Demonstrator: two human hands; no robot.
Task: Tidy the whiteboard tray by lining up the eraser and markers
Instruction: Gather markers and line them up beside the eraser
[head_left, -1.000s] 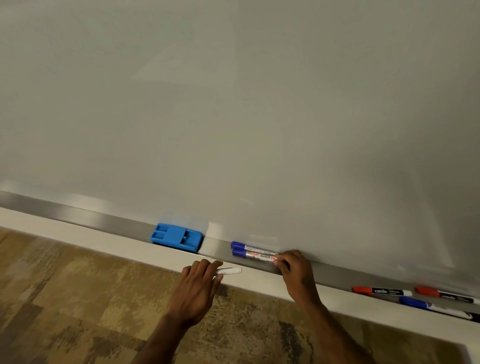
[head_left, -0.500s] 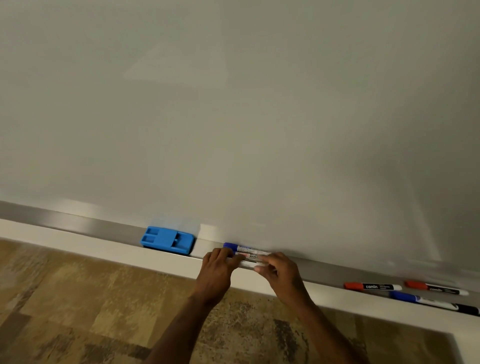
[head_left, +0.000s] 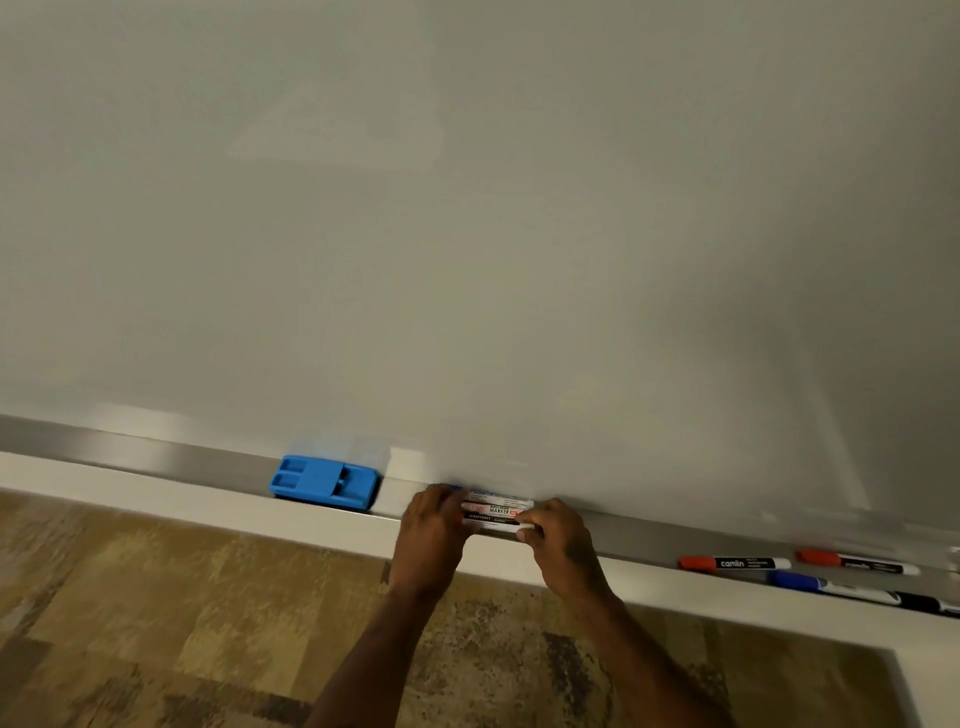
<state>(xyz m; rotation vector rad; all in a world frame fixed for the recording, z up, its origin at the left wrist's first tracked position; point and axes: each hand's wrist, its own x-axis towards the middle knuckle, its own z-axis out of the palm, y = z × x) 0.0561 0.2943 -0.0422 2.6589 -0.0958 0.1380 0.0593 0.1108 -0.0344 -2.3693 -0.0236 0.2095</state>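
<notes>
A blue eraser (head_left: 324, 487) lies on the grey whiteboard tray (head_left: 130, 454). To its right, a small bunch of markers (head_left: 496, 512) lies side by side on the tray, pinched between my two hands. My left hand (head_left: 434, 532) covers their capped left ends, with a blue cap just showing. My right hand (head_left: 558, 540) holds their right ends. Further right lie two red-capped markers (head_left: 735, 563) (head_left: 857, 562), and in front of them a blue-capped marker (head_left: 831, 587) and a black one (head_left: 927, 604).
The whiteboard (head_left: 467, 234) fills the view above the tray. A white ledge (head_left: 156, 493) runs under the tray. Below it is a patterned brown carpet (head_left: 182, 623).
My left hand left the white ledge and came up to the left ends of the markers. Both hands now squeeze the bunch together. The view shifted slightly.
</notes>
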